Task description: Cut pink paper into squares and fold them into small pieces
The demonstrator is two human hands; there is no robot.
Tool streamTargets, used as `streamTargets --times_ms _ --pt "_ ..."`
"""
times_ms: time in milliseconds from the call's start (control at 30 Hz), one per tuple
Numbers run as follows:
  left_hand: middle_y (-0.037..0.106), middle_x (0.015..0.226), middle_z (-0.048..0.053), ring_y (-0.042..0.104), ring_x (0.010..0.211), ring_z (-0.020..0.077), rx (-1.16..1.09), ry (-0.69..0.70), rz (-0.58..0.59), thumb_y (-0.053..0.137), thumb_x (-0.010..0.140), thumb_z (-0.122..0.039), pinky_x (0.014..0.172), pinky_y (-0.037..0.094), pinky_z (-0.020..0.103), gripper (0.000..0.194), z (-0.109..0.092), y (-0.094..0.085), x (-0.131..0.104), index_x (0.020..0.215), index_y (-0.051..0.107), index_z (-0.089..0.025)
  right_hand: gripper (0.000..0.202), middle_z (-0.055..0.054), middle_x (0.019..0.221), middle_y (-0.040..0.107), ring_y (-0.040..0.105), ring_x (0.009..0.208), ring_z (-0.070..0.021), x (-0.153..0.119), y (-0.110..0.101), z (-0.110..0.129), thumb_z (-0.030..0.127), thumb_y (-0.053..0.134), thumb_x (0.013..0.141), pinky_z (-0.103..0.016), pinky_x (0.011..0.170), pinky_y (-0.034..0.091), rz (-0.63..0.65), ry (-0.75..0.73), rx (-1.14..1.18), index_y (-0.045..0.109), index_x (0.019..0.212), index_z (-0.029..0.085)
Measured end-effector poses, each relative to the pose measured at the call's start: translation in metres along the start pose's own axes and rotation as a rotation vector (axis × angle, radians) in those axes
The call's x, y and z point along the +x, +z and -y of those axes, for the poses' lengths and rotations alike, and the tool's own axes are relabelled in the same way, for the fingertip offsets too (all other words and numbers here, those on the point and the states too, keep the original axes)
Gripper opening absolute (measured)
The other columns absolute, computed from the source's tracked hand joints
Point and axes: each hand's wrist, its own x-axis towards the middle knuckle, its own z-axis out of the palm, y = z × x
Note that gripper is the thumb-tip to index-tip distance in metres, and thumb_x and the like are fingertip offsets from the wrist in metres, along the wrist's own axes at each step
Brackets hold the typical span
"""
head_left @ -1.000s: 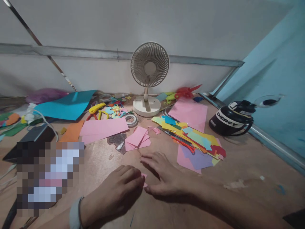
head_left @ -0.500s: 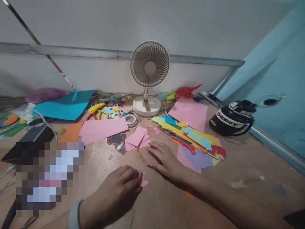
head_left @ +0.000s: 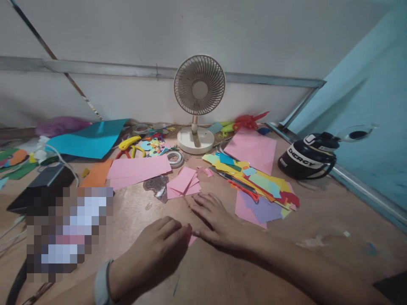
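Note:
A small piece of pink paper (head_left: 192, 241) shows at the fingertips of my left hand (head_left: 163, 239), which is closed on it just above the table. Most of that piece is hidden by the fingers. My right hand (head_left: 218, 222) lies low over the tabletop with its fingers stretched out, its thumb close to the left fingertips. Beyond both hands is a small stack of cut pink paper (head_left: 182, 182), with tiny pink scraps (head_left: 207, 171) to its right. An orange-handled cutter (head_left: 244, 190) rests on coloured paper sheets (head_left: 269, 209) to the right.
A white desk fan (head_left: 199, 91) stands at the back, with a roll of tape (head_left: 174, 159) before it. Yellow-handled pliers (head_left: 129, 144) and blue paper (head_left: 87, 140) lie back left. A black jug (head_left: 307, 156) stands right; a pixelated area (head_left: 73, 231) covers something at left.
My right hand has shifted slightly left, its thumb now nearer the left fingertips. Less of the pink piece shows in my left hand. The view has shifted a little.

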Motion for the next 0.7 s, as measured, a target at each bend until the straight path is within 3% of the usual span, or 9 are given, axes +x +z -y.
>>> streamTargets --times_ms 100,167,300,367,567,700 --pt "0.061 0.077 0.004 0.057 0.067 0.0187 0.01 -0.012 -0.012 0.044 0.102 -0.018 0.057 0.046 0.029 0.019 -0.002 -0.004 0.003 0.106 0.062 -0.017 0.044 -0.017 0.149 0.047 0.035 0.142 -0.0296 0.0 0.004 -0.004 0.03 0.046 0.1 -0.055 0.12 0.02 -0.132 0.031 -0.027 0.054 0.138 0.011" --pt "0.06 0.077 0.004 0.056 0.067 0.0182 0.012 -0.015 -0.015 0.043 0.101 -0.016 0.056 0.045 0.028 0.019 -0.001 -0.005 0.002 0.103 0.062 -0.017 0.044 -0.016 0.149 0.047 0.036 0.142 -0.0273 -0.002 0.006 -0.001 0.03 0.045 0.1 -0.054 0.121 0.019 -0.181 0.009 -0.026 0.053 0.139 0.012" --pt "0.06 0.08 0.004 0.056 0.069 0.0183 -0.013 -0.009 0.015 0.045 0.096 -0.01 0.057 0.045 0.028 0.02 0.002 -0.006 -0.002 0.104 0.062 -0.017 0.077 -0.018 0.156 0.036 0.026 0.147 -0.0306 -0.009 0.013 0.011 0.054 0.061 0.09 -0.057 0.122 0.015 -0.095 -0.074 -0.016 0.04 0.149 0.009" --pt "0.06 0.081 0.004 0.056 0.07 0.0183 -0.024 -0.005 0.021 0.047 0.095 -0.01 0.058 0.045 0.028 0.02 0.004 -0.005 -0.004 0.106 0.061 -0.018 0.082 -0.02 0.157 0.034 0.025 0.148 -0.0319 -0.01 0.016 0.012 0.055 0.062 0.089 -0.058 0.122 0.014 -0.062 -0.061 -0.026 0.037 0.15 0.006" --pt "0.058 0.077 0.003 0.053 0.067 0.0178 -0.01 -0.014 -0.028 0.046 0.096 -0.007 0.057 0.043 0.029 0.018 0.004 0.004 -0.005 0.103 0.06 -0.016 0.063 -0.018 0.152 0.043 0.034 0.142 -0.0321 0.001 0.012 -0.008 0.043 0.061 0.092 -0.06 0.119 0.018 -0.111 0.011 -0.037 0.046 0.145 0.013" --pt "0.058 0.076 0.003 0.053 0.067 0.0188 0.033 -0.027 -0.012 0.046 0.098 -0.011 0.059 0.044 0.032 0.018 -0.001 0.006 -0.004 0.089 0.06 -0.017 0.033 -0.016 0.143 0.053 0.042 0.137 -0.029 0.006 0.011 -0.02 0.03 0.058 0.095 -0.055 0.116 0.027 -0.239 0.002 0.025 0.062 0.125 0.017"
